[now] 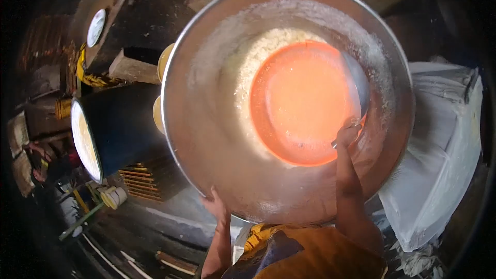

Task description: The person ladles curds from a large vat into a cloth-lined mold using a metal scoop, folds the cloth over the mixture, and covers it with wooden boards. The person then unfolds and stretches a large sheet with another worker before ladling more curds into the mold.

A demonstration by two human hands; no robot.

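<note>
A large round metal vat (206, 124) fills the middle of the view, with pale, lumpy matter (248, 75) low inside it. An orange plastic basin (299, 161) sits in the vat on this matter; glare blurs what it holds. My right hand (347, 134) is closed around the handle of a grey metal dipper (357, 80), whose bowl overlaps the basin's right edge. What the dipper contains is hidden. At the near left of the vat, my left hand (216, 205) grips the rim, its thumb pointing upward and part of its fingers out of sight.
White plastic sheeting (439, 139) drapes over something bulky right of the vat. To the left lies a dark barrel-like container (124, 124) with a pale, bright end. Stacked wooden slats (139, 181), a whitish bucket (113, 197) and loose sticks (175, 263) are at lower left.
</note>
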